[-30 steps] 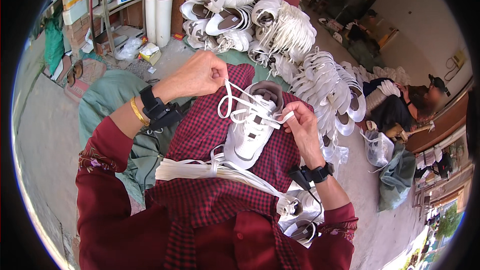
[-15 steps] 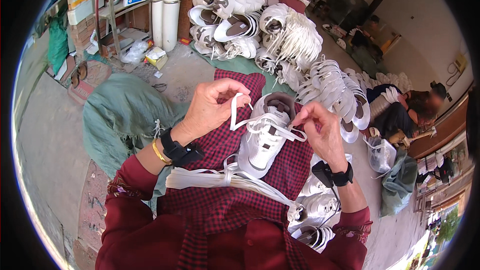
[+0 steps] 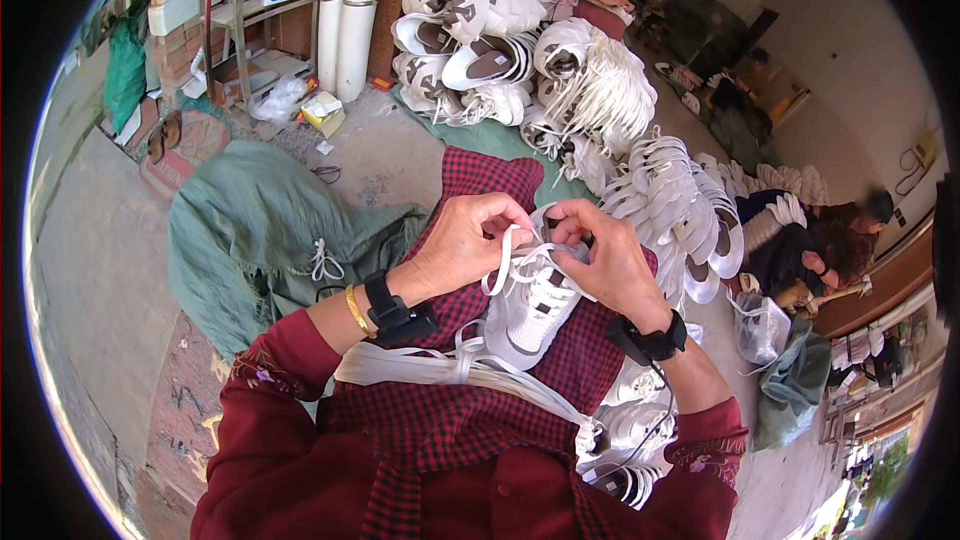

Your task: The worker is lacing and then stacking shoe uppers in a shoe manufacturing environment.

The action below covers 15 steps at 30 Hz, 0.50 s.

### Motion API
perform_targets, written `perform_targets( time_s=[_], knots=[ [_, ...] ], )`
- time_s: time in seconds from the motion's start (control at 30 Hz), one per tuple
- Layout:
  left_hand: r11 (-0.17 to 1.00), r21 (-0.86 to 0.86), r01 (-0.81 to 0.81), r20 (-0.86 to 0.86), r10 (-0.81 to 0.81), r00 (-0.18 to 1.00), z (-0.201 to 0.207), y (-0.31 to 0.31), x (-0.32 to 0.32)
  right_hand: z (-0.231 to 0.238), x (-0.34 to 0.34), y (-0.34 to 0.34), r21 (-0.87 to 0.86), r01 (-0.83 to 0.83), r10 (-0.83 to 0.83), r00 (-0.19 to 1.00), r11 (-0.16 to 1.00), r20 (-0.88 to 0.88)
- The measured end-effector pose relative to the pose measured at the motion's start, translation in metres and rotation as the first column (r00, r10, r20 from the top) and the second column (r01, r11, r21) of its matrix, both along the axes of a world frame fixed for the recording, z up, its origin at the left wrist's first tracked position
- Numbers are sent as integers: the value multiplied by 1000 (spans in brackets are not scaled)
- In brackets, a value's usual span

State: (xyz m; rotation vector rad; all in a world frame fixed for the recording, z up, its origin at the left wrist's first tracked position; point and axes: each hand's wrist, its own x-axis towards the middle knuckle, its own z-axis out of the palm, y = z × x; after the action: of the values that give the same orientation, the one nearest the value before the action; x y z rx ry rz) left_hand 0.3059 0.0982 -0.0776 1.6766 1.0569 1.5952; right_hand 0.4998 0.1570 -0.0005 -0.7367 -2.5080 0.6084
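A white shoe (image 3: 522,328) lies on the checked apron (image 3: 490,178) over the person's lap, its toe toward the body and its opening away. The left hand (image 3: 462,246), at the shoe's upper left, pinches a white lace (image 3: 502,268) between thumb and fingers; a loop of it hangs beside the shoe. The right hand (image 3: 612,262), at the shoe's upper right, has its fingers curled over the opening and its thumb near the lacing; whether it grips any lace I cannot tell. A tied bundle of laces (image 3: 395,364) lies across the lap, just on the body's side of the shoe. Beyond the shoe stand piles of shoes (image 3: 488,52). Well to the shoe's left is a green cloth (image 3: 250,230), and well to its right a clear plastic bag (image 3: 759,328).
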Motion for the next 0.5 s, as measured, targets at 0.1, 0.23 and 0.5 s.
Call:
perform_targets(
  time_s=[0.1,0.23,0.5],
  knots=[
    [999,-39,-4,45,6,999,0,-1,2,-6,1,5,40,-4,5,1000,999,-25],
    [999,-44,-15,56,17,998,-5,-2,5,2,5,25,66,369,-334,894,927,-298],
    [999,3,-51,94,50,994,-6,1,12,-9,-6,-6,70,58,-54,997,996,-54]
  ],
)
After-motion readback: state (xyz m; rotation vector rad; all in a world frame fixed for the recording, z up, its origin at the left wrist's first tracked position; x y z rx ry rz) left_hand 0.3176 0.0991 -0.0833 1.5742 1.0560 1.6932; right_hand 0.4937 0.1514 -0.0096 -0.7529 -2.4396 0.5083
